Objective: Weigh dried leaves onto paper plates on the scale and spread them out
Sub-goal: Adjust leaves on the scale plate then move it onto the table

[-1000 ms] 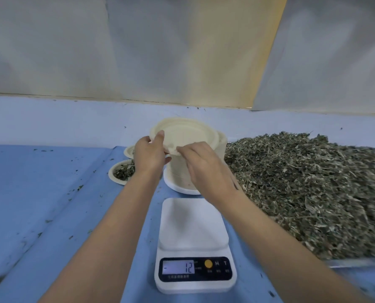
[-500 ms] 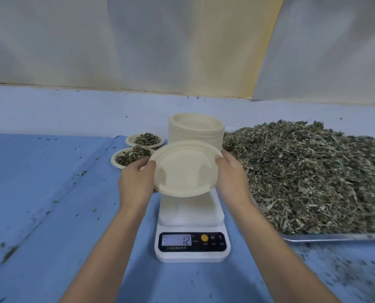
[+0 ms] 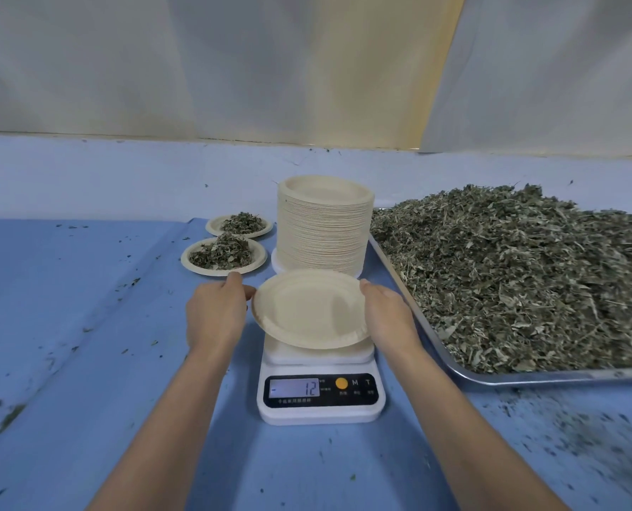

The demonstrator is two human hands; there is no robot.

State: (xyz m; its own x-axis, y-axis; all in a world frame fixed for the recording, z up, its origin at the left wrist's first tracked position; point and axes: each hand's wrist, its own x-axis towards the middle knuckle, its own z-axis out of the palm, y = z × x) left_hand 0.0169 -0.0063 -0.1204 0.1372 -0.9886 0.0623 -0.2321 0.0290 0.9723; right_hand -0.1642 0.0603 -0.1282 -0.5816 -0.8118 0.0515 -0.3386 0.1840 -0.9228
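On the blue cloth point(image 3: 86, 326) nearest you sits the scale point(image 3: 320, 390), display reading 12. Just over its platform you hold an empty paper plate point(image 3: 309, 307), tilted, left hand point(image 3: 215, 315) and right hand point(image 3: 390, 320) gripping opposite rims. You seem to be seating it: lay it flat and centred, let go, then reach for the dried leaves point(image 3: 521, 274) heaped at right. Behind stand the plate stack point(image 3: 323, 230) and two filled plates point(image 3: 193, 266).
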